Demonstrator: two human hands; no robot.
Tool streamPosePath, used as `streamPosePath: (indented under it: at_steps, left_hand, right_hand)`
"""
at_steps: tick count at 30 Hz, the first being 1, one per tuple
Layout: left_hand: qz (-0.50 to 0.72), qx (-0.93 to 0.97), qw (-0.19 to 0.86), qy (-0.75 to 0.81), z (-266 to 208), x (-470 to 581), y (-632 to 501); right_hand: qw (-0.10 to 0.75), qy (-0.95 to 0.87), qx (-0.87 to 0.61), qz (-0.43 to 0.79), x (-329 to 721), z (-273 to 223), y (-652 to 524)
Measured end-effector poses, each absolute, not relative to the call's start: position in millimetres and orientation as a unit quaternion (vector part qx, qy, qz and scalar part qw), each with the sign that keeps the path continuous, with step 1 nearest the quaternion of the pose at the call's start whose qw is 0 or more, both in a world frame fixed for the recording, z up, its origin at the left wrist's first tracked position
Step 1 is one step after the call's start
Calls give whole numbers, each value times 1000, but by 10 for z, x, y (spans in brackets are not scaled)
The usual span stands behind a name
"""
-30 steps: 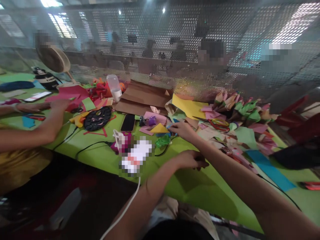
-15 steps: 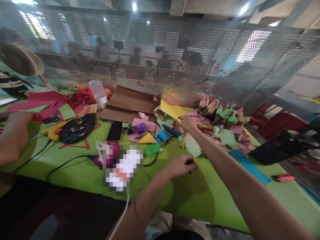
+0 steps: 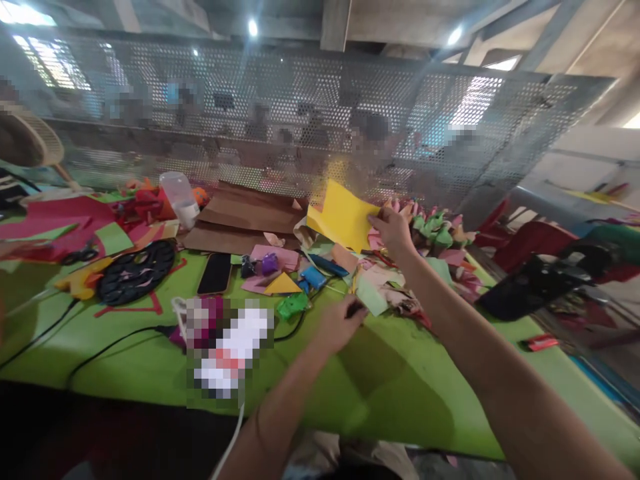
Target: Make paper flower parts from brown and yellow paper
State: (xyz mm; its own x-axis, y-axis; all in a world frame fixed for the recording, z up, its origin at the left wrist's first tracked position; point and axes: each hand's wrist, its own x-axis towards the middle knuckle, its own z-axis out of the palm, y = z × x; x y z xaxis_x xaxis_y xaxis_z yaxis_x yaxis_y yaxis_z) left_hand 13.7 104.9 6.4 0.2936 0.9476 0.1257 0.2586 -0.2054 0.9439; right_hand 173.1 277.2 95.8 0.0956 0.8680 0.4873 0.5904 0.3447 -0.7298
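A sheet of yellow paper (image 3: 343,213) is pinched at its right edge by my right hand (image 3: 395,232). The sheet stands raised over the heap of cut paper. My left hand (image 3: 343,325) hovers low over the green table, fingers curled, beside a pale green paper piece (image 3: 374,297). Whether anything sits in those fingers is hidden. Close by lie a bright green crumpled packet (image 3: 293,305), a blue wrapped bundle (image 3: 313,277) and a yellow paper triangle (image 3: 283,285).
Brown paper sheets (image 3: 250,210) lie at the back near a clear plastic cup (image 3: 179,199). A dark phone (image 3: 215,273), a black round tray (image 3: 137,272), a yellow glue gun (image 3: 83,279) and scissors (image 3: 80,255) occupy the left. Cables cross the front. A red object (image 3: 541,343) rests at right.
My right hand has taken hold of the yellow paper and lifted it. My left hand has shifted toward the pale green paper. Another person's hand at left has gone, and the teal sheet no longer shows.
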Motion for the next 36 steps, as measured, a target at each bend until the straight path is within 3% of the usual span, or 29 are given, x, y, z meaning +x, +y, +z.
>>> streamPosePath:
  at_steps: [2,5,8,11,18,21,27,36]
  left_hand:
    - [463,661,375,457,88,89,1068]
    - [584,638,185,467,215,-11,1061]
    - [656,607,5,449,409,-91,931]
    - [621,653,-61,429,549,-129,638]
    - [295,854,132,407,310,-193,-97]
    - [196,875,167,409,145,-213,-244]
    - [173,884,115,418,47,-180,-347]
    - [230,845,110,470,114,-38,-119]
  right_hand:
    - [512,-668,-515,159,1797,1023,2508]
    - [524,-726,-423,143,1905,1025,1926]
    - [445,-805,-383,85,2004,925,1281]
    - [381,-867,-320,36,2081,743,762]
    - [341,-891,-295,46,2216,234,114]
    - [347,-879,-313,91,2287,113,-49]
    - [343,-838,-392,167,2467,-3,-186]
    - [350,-767,-515,156,2704,-110,-73]
